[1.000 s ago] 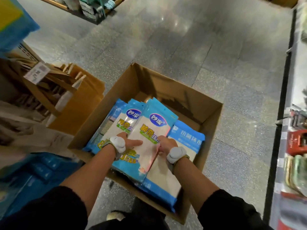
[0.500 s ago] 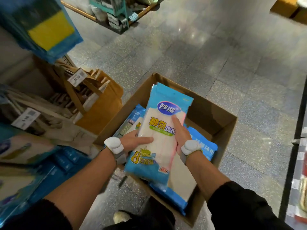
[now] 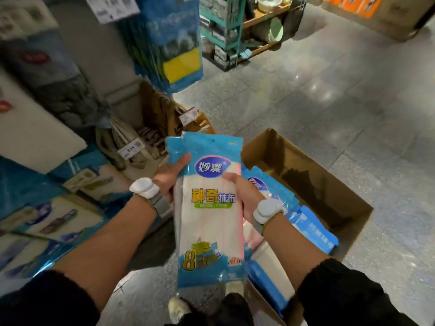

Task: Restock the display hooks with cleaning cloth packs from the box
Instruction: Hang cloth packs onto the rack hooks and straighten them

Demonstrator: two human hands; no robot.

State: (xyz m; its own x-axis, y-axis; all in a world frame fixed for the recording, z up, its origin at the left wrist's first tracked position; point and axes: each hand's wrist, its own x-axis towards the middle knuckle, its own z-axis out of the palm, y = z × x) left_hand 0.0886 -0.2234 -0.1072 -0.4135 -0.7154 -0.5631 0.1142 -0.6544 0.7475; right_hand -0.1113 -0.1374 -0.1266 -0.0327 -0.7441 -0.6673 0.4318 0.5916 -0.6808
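Cloth packs point(image 3: 210, 215): flat, glossy plastic, held upright.

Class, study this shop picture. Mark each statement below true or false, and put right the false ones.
1. The left hand and the right hand both grip the held packs. True.
2. The box is empty. False: blue packs lie in it.
3. A yellow-patched pack hangs at the upper left. True.
4. The box stands on a shelf. False: it stands on the floor.
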